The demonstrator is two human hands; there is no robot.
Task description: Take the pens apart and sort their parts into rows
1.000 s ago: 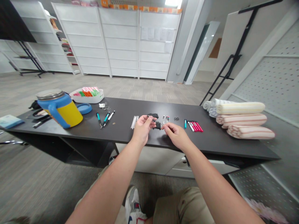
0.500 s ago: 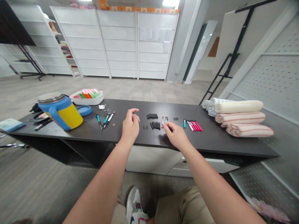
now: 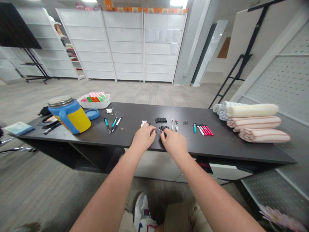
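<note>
My left hand [image 3: 144, 138] is closed in a pinch over the dark table, fingertips turned toward the other hand. Whatever it holds is too small to make out. Just right of it, my right hand [image 3: 175, 141] pinches a small thin pen part whose tip points left. The fingertips are close together, and I cannot tell whether the parts touch. Black pen grips [image 3: 161, 120] lie in a row behind the hands, and a second row of black pieces [image 3: 164, 128] is partly covered by the right fingers. Slim white rods [image 3: 144, 122] show beyond the left hand.
Small pen tips [image 3: 174, 122] and metal bits [image 3: 185, 122] lie right of the grips. Farther right are pink pen barrels [image 3: 207, 130], a teal barrel [image 3: 194, 128] and rolled towels [image 3: 253, 122]. Leftward are pens [image 3: 117, 123], a blue-yellow mug [image 3: 72, 116] and a white tray [image 3: 96, 105].
My left hand has moved right and nearer me, uncovering the white rods and covering the small springs. My right hand has shifted left from the small tips, closing the gap between the hands.
</note>
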